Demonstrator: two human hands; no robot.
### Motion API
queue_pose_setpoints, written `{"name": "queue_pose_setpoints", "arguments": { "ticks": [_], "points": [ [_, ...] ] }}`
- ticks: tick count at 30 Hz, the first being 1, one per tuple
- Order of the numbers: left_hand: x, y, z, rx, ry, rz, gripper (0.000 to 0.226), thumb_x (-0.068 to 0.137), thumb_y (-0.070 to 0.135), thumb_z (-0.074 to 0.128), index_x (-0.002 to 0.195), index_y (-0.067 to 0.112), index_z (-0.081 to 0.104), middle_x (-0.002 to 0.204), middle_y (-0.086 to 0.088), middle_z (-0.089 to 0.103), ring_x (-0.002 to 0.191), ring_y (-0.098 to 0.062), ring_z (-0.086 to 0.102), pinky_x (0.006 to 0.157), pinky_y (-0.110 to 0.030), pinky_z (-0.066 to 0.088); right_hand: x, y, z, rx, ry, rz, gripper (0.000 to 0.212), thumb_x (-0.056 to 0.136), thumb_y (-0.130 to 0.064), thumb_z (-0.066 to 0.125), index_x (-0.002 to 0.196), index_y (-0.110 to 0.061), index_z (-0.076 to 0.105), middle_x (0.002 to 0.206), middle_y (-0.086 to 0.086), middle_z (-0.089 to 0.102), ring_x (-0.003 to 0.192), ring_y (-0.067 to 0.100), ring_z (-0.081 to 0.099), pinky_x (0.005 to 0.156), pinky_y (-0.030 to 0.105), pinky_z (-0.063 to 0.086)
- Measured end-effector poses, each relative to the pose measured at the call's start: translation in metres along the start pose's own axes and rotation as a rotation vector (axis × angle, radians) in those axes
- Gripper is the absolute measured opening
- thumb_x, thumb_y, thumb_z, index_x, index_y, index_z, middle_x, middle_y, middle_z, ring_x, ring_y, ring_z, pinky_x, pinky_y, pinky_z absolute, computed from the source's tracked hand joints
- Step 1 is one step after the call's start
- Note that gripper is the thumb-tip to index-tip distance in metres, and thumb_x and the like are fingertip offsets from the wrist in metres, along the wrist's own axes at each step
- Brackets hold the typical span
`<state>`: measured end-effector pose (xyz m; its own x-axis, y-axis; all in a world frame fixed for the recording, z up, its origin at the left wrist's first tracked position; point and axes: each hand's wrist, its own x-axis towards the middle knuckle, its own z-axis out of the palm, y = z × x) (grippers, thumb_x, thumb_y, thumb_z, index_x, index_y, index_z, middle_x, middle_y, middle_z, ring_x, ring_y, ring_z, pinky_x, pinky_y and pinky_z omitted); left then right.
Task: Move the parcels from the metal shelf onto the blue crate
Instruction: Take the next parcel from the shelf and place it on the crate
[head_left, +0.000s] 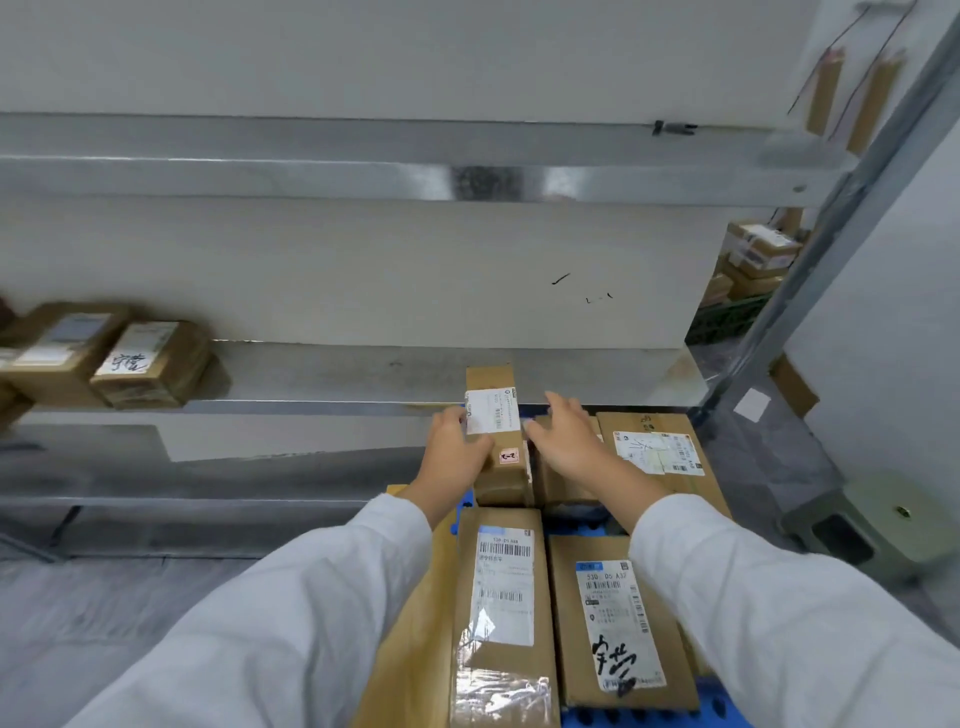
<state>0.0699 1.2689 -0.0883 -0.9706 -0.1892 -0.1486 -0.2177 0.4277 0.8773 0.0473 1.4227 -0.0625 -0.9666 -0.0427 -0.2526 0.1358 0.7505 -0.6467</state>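
L hand (457, 452) grips narrow cardboard parcel (493, 410) by its long edge, R hand (563, 436) flat-fingered alongside; prob. light, stiff, so clamp both long sides.

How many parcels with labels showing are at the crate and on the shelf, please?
Crate parcels: 4 (held, back right, front left, front right)
Shelf parcels: 2, left edge too blurred
Total: 6
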Motion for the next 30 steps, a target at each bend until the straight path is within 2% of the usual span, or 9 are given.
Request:
{"name": "queue_pose_setpoints", "arguments": {
  "ticks": [2,4,8,12,14,17,21,24,30],
  "points": [
    [-0.012,0.008,-0.010,0.017,0.012,0.003,0.047,0.092,0.024,0.065,0.135,0.015,0.046,0.135,0.000,0.044,0.105,-0.007,0.046,0.082,-0.020,0.048,-0.011,-0.004,-0.012,-0.067,-0.045,-0.072,0.063,0.099,-0.031,0.050,0.153,-0.016,0.021,0.155,0.010,0.026,0.145,0.028,0.022,0.114,0.042,0.027],
    [-0.030,0.015,-0.025,0.063,0.037,0.037,0.043,0.093,0.026,0.063,0.132,0.017,0.047,0.133,0.002,0.044,0.101,-0.005,0.046,0.075,-0.014,0.039,-0.021,-0.014,-0.025,-0.092,-0.086,-0.150,0.058,0.099,-0.031,0.051,0.150,-0.015,0.028,0.151,0.011,0.032,0.143,0.028,0.025,0.113,0.041,0.027],
    [-0.072,0.025,-0.065,0.209,0.078,0.116,0.044,0.094,0.025,0.060,0.135,0.013,0.047,0.134,-0.001,0.046,0.122,-0.015,0.047,0.096,-0.024,0.037,-0.038,-0.054,-0.034,-0.122,-0.107,-0.302,0.058,0.099,-0.032,0.050,0.149,-0.012,0.032,0.151,0.013,0.033,0.143,0.027,0.025,0.114,0.039,0.027],
    [-0.124,0.023,-0.124,0.334,0.197,0.115,0.049,0.094,0.024,0.060,0.137,0.008,0.046,0.139,-0.006,0.047,0.131,-0.019,0.043,0.103,-0.024,0.031,-0.066,-0.113,-0.006,-0.132,-0.150,-0.490,0.057,0.098,-0.034,0.052,0.148,-0.010,0.036,0.149,0.014,0.040,0.141,0.029,0.031,0.115,0.038,0.028],
    [-0.152,0.016,-0.159,0.416,0.267,0.092,0.051,0.094,0.025,0.060,0.139,0.007,0.044,0.140,-0.008,0.045,0.133,-0.021,0.040,0.106,-0.028,0.030,-0.091,-0.144,0.016,-0.141,-0.197,-0.577,0.057,0.098,-0.034,0.052,0.147,-0.009,0.037,0.148,0.015,0.040,0.140,0.029,0.032,0.114,0.036,0.029],
    [-0.192,0.006,-0.215,0.558,0.320,0.046,0.055,0.094,0.030,0.058,0.142,0.010,0.040,0.142,-0.007,0.043,0.134,-0.022,0.038,0.109,-0.036,0.033,-0.132,-0.186,0.048,-0.197,-0.284,-0.726,0.058,0.097,-0.036,0.053,0.146,-0.009,0.038,0.144,0.016,0.042,0.137,0.029,0.035,0.112,0.034,0.029],
    [-0.233,-0.005,-0.280,0.665,0.408,0.028,0.056,0.094,0.031,0.058,0.143,0.009,0.040,0.141,-0.008,0.044,0.134,-0.022,0.039,0.110,-0.033,0.032,-0.173,-0.241,0.075,-0.226,-0.332,-0.887,0.052,0.096,-0.035,0.055,0.142,-0.011,0.045,0.138,0.011,0.047,0.129,0.024,0.047,0.105,0.029,0.034],
    [-0.262,-0.022,-0.323,0.683,0.474,0.000,0.056,0.094,0.036,0.056,0.142,0.011,0.041,0.142,-0.007,0.044,0.133,-0.021,0.039,0.109,-0.033,0.033,-0.198,-0.278,0.098,-0.264,-0.333,-0.935,0.056,0.095,-0.036,0.055,0.144,-0.010,0.041,0.143,0.012,0.042,0.129,0.024,0.047,0.104,0.029,0.034],
    [-0.305,-0.077,-0.406,0.728,0.486,-0.022,0.059,0.093,0.044,0.055,0.142,0.015,0.041,0.140,-0.004,0.047,0.128,-0.019,0.043,0.106,-0.033,0.038,-0.243,-0.340,0.171,-0.377,-0.362,-0.983,0.065,0.094,-0.041,0.055,0.147,-0.010,0.034,0.148,0.010,0.039,0.132,0.025,0.045,0.109,0.036,0.037]
  ]
}}
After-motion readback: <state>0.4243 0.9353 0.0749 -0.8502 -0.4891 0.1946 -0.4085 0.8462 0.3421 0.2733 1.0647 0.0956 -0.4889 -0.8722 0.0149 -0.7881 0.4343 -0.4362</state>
